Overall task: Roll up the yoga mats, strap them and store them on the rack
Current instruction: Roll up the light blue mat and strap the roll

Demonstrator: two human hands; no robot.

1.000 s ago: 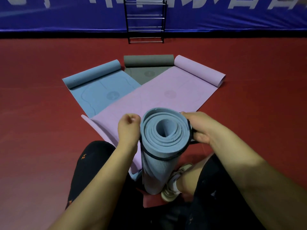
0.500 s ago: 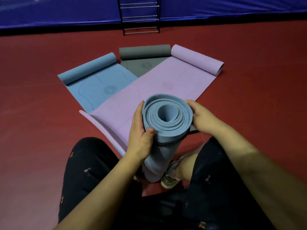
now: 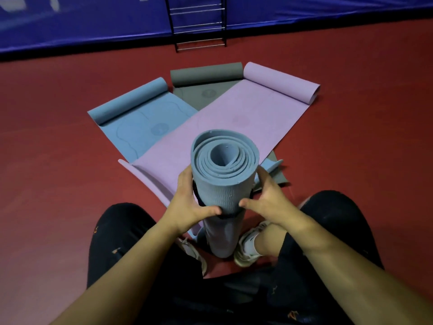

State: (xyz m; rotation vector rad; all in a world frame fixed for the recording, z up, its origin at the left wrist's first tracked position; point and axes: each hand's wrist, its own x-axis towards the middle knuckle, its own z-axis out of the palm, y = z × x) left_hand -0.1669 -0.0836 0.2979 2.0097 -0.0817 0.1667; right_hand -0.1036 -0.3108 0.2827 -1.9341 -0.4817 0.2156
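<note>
A rolled blue yoga mat (image 3: 222,184) stands upright between my feet, its spiral end facing me. My left hand (image 3: 189,202) grips it from the left and my right hand (image 3: 269,200) from the right, thumbs meeting at the front. A black strap (image 3: 199,200) runs around the roll under my fingers. Three mats lie partly unrolled on the floor beyond: a blue mat (image 3: 138,116), a grey mat (image 3: 206,76) and a purple mat (image 3: 246,113). A black metal rack (image 3: 199,24) stands at the far wall.
Red floor (image 3: 58,172) surrounds the mats. A blue banner (image 3: 82,22) covers the far wall behind the rack. My legs in dark trousers and white shoes (image 3: 248,247) frame the standing roll.
Both hands slid down the roll to grip it lower, thumbs now meeting at the front over the strap. My view tilted up and the roll stands taller in front of me.
</note>
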